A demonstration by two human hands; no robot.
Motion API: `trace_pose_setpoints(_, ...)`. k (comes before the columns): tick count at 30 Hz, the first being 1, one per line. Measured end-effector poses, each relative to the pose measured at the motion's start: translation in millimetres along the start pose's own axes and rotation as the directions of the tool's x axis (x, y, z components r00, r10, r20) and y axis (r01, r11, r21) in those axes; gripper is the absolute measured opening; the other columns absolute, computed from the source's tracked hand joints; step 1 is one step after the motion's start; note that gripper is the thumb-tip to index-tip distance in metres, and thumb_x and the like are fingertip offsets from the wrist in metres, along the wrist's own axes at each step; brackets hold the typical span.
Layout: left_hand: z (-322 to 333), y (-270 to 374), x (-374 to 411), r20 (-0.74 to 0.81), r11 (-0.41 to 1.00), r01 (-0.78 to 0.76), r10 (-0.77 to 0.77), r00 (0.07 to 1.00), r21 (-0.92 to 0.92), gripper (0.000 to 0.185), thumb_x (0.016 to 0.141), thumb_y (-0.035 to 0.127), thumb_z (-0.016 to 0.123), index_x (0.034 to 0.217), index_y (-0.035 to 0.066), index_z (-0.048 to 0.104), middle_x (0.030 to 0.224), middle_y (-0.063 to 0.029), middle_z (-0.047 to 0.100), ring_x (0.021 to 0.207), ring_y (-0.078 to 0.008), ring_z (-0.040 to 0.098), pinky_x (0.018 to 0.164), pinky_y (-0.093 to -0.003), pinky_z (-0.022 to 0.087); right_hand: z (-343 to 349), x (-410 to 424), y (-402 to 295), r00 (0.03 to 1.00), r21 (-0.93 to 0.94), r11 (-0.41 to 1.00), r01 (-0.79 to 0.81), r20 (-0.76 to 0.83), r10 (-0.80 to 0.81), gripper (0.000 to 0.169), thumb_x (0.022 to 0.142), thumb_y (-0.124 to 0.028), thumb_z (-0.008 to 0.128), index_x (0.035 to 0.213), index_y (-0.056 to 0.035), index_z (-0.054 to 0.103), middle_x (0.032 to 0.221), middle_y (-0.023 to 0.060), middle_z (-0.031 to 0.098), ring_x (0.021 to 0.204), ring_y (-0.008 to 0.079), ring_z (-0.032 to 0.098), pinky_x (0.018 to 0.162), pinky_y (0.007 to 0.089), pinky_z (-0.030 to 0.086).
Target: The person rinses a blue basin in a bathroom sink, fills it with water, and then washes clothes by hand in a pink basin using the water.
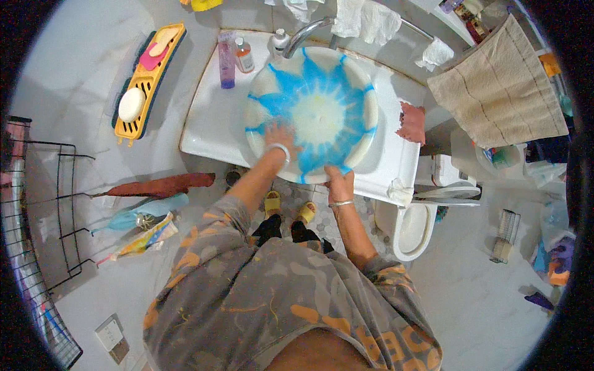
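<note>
A round white plastic basin [320, 118] with a blue starburst pattern rests over the sink, below the curved chrome faucet [306, 33]. Inside it, on the near left, my left hand [280, 137] lies palm down against the blue-patterned surface. Motion blurs its fingers, which look spread, and I see no object in them. My right hand [341, 182] grips the basin's near rim, thumb on top and fingers underneath, mostly hidden. The white sink counter [213, 125] shows around the basin.
A purple tube [227, 62], an orange bottle [244, 56] and a white pump bottle [280, 41] stand back left. A yellow soap rack [139, 92] hangs on the left wall. Right are a reddish cloth [412, 123], a beige towel [499, 88] and a toilet [413, 227].
</note>
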State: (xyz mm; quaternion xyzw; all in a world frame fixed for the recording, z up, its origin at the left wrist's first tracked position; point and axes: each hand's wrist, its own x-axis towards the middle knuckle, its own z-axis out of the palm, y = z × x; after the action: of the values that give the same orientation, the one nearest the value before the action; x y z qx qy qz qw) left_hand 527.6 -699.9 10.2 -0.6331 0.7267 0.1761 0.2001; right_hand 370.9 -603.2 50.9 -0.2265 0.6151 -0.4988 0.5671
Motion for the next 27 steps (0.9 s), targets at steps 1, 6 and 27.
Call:
trace_pose_setpoints(1,13.2,19.1,-7.6,0.075,0.982,-0.019,0.034,0.997,-0.185,0.073,0.085,0.056,0.038,0.141,0.011,0.022,0.147,-0.014,0.012,0.135,-0.0337,0.012,0.109,-0.0454,0.011,2.5,4.4,4.3,1.0,-0.005,1.0,0.019,-0.018,-0.019,0.028,0.073,-0.009,0.062,0.096,0.0025,0.05,0.082,0.0113,0.058,0.067,0.02,0.059,0.055,0.0365,0.053)
trace_pose_setpoints(6,24.2,11.8,-27.4,0.235,0.781,-0.447,0.578,0.782,-0.436,0.069,0.087,0.054,0.034,0.14,0.012,0.023,0.143,-0.0176,0.025,0.134,-0.0289,0.022,0.108,-0.0453,0.016,-22.2,15.4,-5.3,0.993,-0.086,0.996,0.011,0.12,0.0,0.027,0.074,-0.011,0.061,0.095,0.0031,0.051,0.084,0.0124,0.058,0.07,0.0213,0.061,0.054,0.035,0.053)
trace_pose_setpoints(27,25.1,-43.7,-85.0,-0.246,0.99,0.005,-0.04,0.968,-0.141,0.066,0.086,0.041,0.044,0.138,0.005,0.026,0.146,-0.0172,0.014,0.135,-0.0384,0.007,0.105,-0.0539,0.012,-38.7,8.3,-29.2,0.974,-0.055,0.995,-0.083,0.207,0.092,0.026,0.074,-0.007,0.061,0.092,0.0079,0.053,0.079,0.0129,0.06,0.067,0.0207,0.063,0.054,0.0317,0.055)
